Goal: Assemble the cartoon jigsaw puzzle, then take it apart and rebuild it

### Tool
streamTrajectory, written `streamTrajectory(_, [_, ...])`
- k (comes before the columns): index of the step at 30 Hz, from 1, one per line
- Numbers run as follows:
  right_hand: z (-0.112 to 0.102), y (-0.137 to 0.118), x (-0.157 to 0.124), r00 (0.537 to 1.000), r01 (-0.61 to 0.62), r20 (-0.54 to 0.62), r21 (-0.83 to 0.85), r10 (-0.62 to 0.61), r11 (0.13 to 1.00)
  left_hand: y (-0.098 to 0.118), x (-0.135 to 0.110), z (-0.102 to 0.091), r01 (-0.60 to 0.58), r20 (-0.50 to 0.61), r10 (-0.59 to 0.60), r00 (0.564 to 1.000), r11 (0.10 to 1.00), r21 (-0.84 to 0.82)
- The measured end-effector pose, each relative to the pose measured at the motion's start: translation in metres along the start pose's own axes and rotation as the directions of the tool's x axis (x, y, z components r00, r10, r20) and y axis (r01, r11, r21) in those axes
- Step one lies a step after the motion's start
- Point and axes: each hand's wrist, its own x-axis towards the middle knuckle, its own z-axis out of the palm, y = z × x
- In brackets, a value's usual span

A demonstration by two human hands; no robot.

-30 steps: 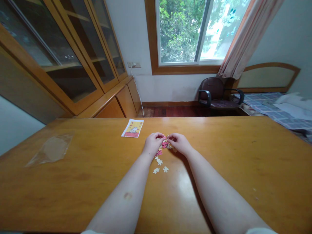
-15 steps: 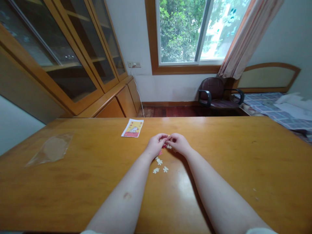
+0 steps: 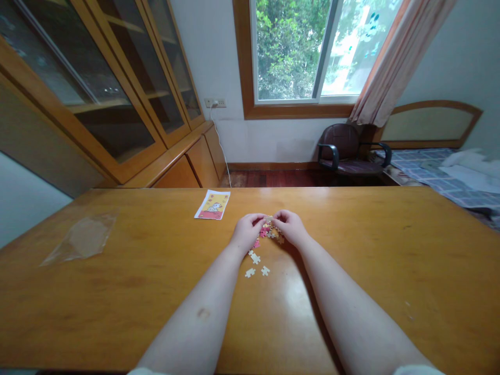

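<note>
My left hand [image 3: 248, 229] and my right hand [image 3: 290, 227] meet over a small pile of jigsaw puzzle pieces [image 3: 269, 233] on the table. Fingers and thumbs on both sides are pinched on a small pale jigsaw piece [image 3: 269, 219] between them. Pink, yellow and pale pieces show in the pile, partly hidden by the hands. Closer to me lie a few loose pieces with their pale sides up, among them one piece [image 3: 250, 273] and another piece [image 3: 265, 271]. A pink piece [image 3: 256, 244] lies beside my left wrist.
A picture card [image 3: 213, 204] of a white cartoon animal on yellow and red lies near the table's far edge. On the left of the wooden table [image 3: 375, 250] is a clear plastic bag [image 3: 84, 237]. Beyond stand a glass-door cabinet [image 3: 156, 140] and an office chair [image 3: 347, 148].
My right hand has shifted slightly right and away from me, widening the gap between the hands. More of the pile and the pale piece between the fingertips now show.
</note>
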Motion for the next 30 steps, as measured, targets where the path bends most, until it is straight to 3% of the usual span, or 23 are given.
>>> streamTrajectory(8, [-0.002,-0.005,-0.002,0.998,-0.036,-0.059,-0.185,0.025,0.982,0.0,-0.001,0.002,0.057,0.055,-0.05,0.997,0.99,-0.127])
streamTrajectory(10, [-0.003,-0.006,-0.002,0.997,-0.053,-0.07,-0.223,0.038,0.973,-0.001,0.0,-0.002,0.028,0.044,-0.028,0.999,1.0,-0.011])
streamTrajectory(12, [-0.004,-0.006,-0.002,0.996,-0.072,-0.076,-0.242,0.055,0.968,0.0,0.0,-0.009,-0.01,0.04,0.002,0.999,0.978,0.206])
streamTrajectory(15, [-0.005,-0.005,0.0,0.993,-0.092,-0.096,-0.285,0.067,0.954,0.002,-0.001,-0.022,-0.015,0.057,-0.015,0.998,0.869,0.494])
streamTrajectory(18, [-0.006,-0.003,0.001,0.987,-0.115,-0.139,-0.307,0.075,0.945,0.008,-0.009,-0.033,0.074,0.041,-0.136,0.99,0.743,0.665])
streamTrajectory(21, [-0.007,-0.002,0.002,0.982,-0.129,-0.173,-0.316,0.077,0.94,0.015,-0.019,-0.038,0.087,0.109,-0.262,0.959,0.635,0.767])
streamTrajectory(24, [-0.007,-0.001,0.002,0.979,-0.131,-0.188,-0.318,0.073,0.939,0.021,-0.023,-0.037,0.082,0.149,-0.331,0.932,0.591,0.802])
streamTrajectory(30, [-0.006,-0.002,0.003,0.978,-0.139,-0.195,-0.302,0.082,0.943,0.014,-0.017,-0.031,0.054,0.219,-0.327,0.919,0.656,0.752])
